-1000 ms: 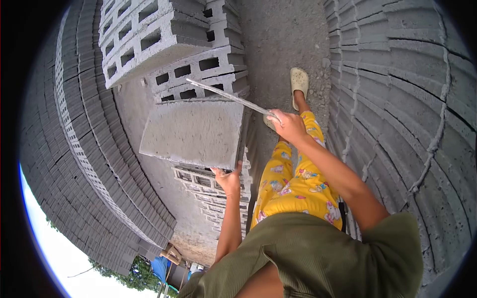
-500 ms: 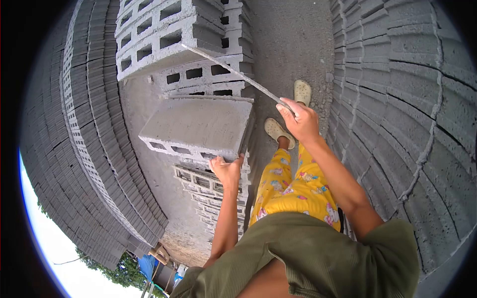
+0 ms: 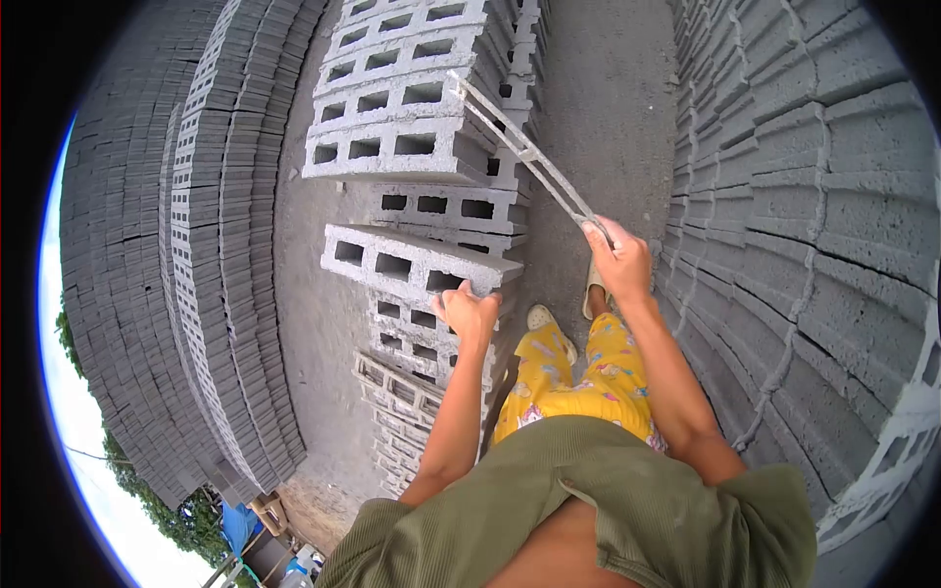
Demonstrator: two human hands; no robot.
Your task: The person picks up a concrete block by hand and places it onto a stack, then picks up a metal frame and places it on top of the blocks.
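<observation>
A grey hollow block (image 3: 392, 253) lies tilted on a row of blocks, its three holes facing me. My left hand (image 3: 469, 312) grips its near right corner, with fingers at the end hole. In my right hand (image 3: 618, 257) is one end of a thin, ladder-like grey frame (image 3: 529, 155). The frame slants up to the left, its far end in front of the upper stack of hollow blocks (image 3: 392, 108). Below the held block, more flat grey frames (image 3: 397, 392) are lined up beside the row.
Long walls of stacked blocks stand at the left (image 3: 235, 245) and at the right (image 3: 784, 216). A dirt path (image 3: 608, 108) runs between the rows, near my feet in pale clogs. A blue tarp (image 3: 237, 529) and trees show at the lower left.
The block under my left hand has turned from its broad face up to its holes facing me. The frame in my right hand has rotated, showing both rails. My view has shifted.
</observation>
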